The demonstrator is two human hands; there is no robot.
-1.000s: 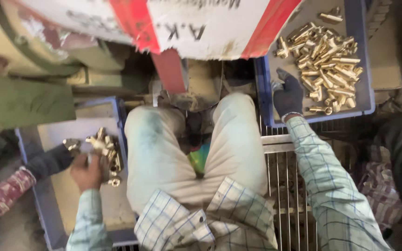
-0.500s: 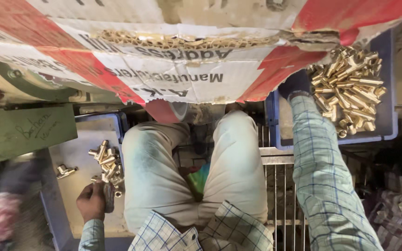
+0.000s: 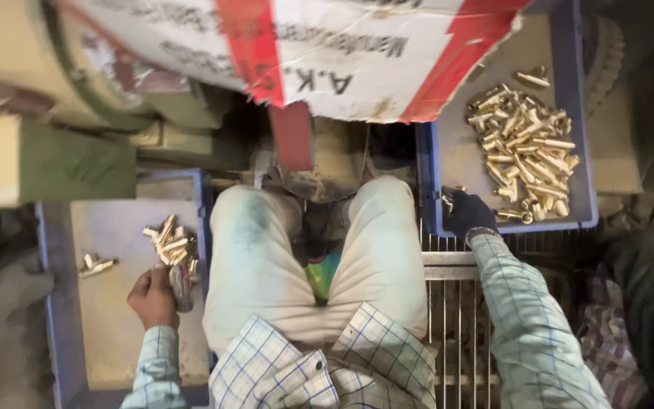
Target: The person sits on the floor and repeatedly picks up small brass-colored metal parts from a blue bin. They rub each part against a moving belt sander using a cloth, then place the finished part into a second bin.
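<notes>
My left hand (image 3: 153, 297) is low in the blue tray (image 3: 53, 303) on my left, its fingers closed around a dull grey-brown piece beside a small heap of brass fittings (image 3: 169, 244). My right hand (image 3: 469, 213), in a dark glove, rests at the near left edge of the blue tray (image 3: 580, 151) on my right and seems to pinch a small brass fitting. That tray holds a large pile of brass fittings (image 3: 525, 151). My knees in pale trousers sit between the two trays.
A torn white and red printed sack (image 3: 327, 53) hangs over the machine in front of me. A green machine body (image 3: 77, 159) is at the left. A metal grate (image 3: 456, 318) lies under my right arm. One loose brass fitting (image 3: 96, 263) lies apart in the left tray.
The view has tilted back down, so the sack fills less of it. My right hand has drawn back from the brass pile to the tray's near edge. My left hand stays in the left tray.
</notes>
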